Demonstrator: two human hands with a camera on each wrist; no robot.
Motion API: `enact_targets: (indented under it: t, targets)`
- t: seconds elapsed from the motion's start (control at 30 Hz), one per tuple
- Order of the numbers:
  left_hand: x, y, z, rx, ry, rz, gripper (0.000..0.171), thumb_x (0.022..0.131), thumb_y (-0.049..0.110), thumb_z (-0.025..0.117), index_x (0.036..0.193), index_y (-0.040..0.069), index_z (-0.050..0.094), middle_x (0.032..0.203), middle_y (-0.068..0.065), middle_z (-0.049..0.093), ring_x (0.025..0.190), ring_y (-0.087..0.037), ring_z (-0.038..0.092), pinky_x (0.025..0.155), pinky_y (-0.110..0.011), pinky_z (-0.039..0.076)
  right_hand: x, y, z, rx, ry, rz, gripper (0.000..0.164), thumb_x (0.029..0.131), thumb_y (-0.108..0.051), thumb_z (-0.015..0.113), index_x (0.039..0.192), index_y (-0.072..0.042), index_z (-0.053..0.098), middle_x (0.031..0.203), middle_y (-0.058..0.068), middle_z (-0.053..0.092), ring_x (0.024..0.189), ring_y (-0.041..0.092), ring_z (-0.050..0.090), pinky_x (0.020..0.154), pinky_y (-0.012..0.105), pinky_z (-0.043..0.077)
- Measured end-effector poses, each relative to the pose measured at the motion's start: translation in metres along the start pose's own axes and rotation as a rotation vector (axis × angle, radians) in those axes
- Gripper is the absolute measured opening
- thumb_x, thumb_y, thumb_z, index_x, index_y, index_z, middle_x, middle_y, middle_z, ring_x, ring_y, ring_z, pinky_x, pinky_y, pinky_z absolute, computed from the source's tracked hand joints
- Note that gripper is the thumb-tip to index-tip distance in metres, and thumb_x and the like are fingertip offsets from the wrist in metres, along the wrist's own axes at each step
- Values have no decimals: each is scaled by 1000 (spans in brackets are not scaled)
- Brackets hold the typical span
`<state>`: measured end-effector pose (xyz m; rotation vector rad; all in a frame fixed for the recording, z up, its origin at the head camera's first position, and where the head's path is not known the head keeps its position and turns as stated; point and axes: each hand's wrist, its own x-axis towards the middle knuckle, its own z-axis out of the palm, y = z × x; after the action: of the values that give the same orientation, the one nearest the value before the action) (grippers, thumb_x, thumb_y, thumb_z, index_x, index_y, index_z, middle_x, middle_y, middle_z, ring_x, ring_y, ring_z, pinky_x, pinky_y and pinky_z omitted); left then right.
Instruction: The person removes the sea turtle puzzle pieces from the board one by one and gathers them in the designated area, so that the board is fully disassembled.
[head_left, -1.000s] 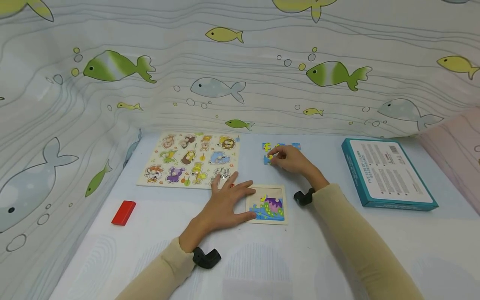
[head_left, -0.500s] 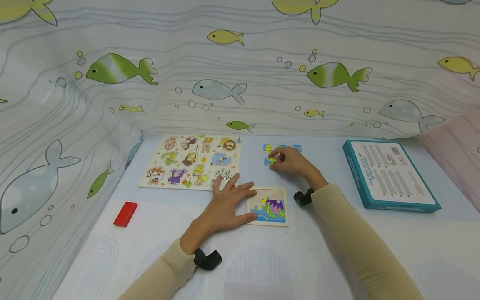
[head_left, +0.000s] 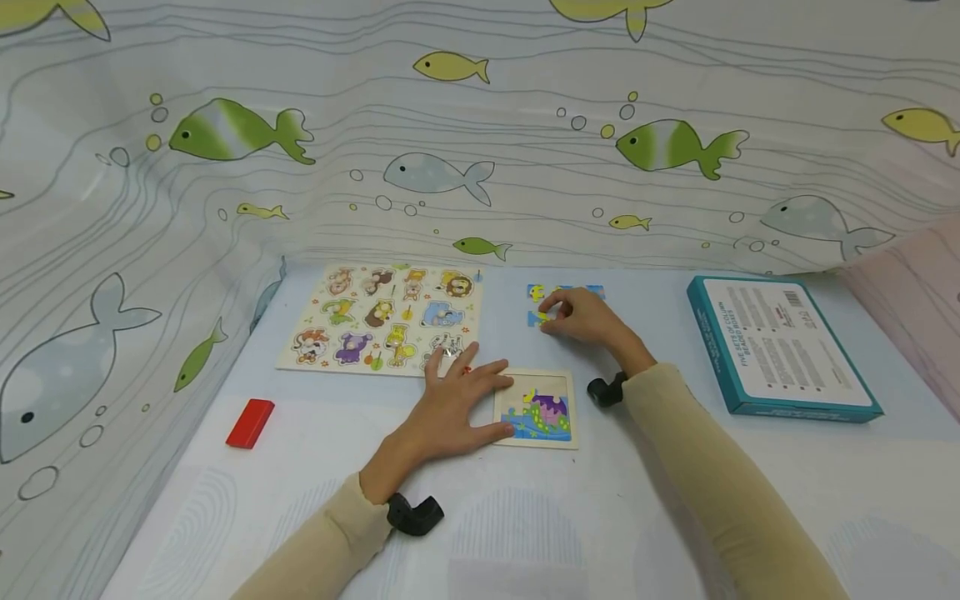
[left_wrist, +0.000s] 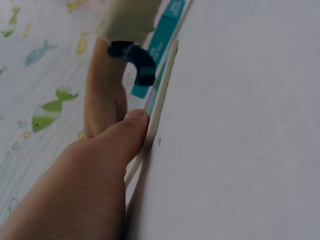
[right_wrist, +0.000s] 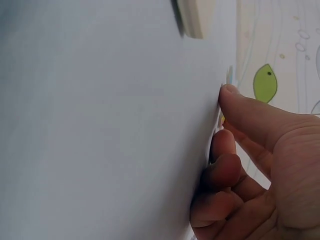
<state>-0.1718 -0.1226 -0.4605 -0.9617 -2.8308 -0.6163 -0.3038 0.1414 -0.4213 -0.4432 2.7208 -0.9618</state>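
In the head view my left hand [head_left: 452,414] lies with fingers spread, its thumb and a fingertip on the left edge of a small square wooden puzzle tray [head_left: 572,425]. The left wrist view shows the thumb against the tray's wooden rim [left_wrist: 159,112]. Joined jigsaw pieces [head_left: 546,417] with a purple and green picture fill the tray's lower part; bare wood shows above. Beyond the tray, my right hand [head_left: 588,319] has its thumb and index finger pinched at a blue and yellow jigsaw piece [head_left: 534,318], mostly hidden by the fingers. More loose pieces [head_left: 536,292] lie just behind it.
A wooden animal peg puzzle board [head_left: 397,312] lies at the back left, partly under the left fingertips. A red block [head_left: 250,423] is at the far left, a teal and white box [head_left: 787,346] at the right. Fish-patterned cloth [head_left: 540,192] rises behind the table.
The view shifts slightly with the head. Both hands stay nearly in place, the right fingers moving only slightly at the loose jigsaw piece.
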Motion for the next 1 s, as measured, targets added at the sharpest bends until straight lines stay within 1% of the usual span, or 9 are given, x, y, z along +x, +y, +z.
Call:
enact_targets:
  t: [0.27,0.5,0.77,0.87,1.0]
  targets:
    - [1,1,-1,-10,6,0,62,89,66,64,140,30,59,158,8,48,158,-35,22,119,-71,-4,2,3,1,6,21,-6,35,89,-23,78,121,-10,72,88,8,61,76,20,51,65,29,40]
    - [1,0,0,-7,-1,-1,63,89,65,64,141,30,59,158,8,47,158,-35,21,119,-70,-4,3,4,3,18,45,6,35,90,-25,77,122,-12,72,92,9,63,78,21,52,67,30,42]
    - [-1,0,-1,-2,-7,-12,64,89,67,63,141,31,58,158,9,47,158,-33,21,120,-70,-4,4,5,6,23,46,10,36,91,-26,77,124,-13,71,92,9,63,79,21,52,68,30,42]
    - [-1,0,0,-2,-9,-14,64,89,67,62,141,31,58,159,10,46,158,-33,20,120,-69,-4,2,5,6,42,50,11,38,92,-27,76,127,-13,70,92,8,63,79,20,52,68,30,42]
    - [0,-1,0,-5,-13,-13,64,89,67,62,142,31,57,160,10,45,159,-33,19,120,-69,-5,-7,5,5,120,53,-9,40,93,-26,74,130,-12,68,92,8,63,77,19,51,65,28,41]
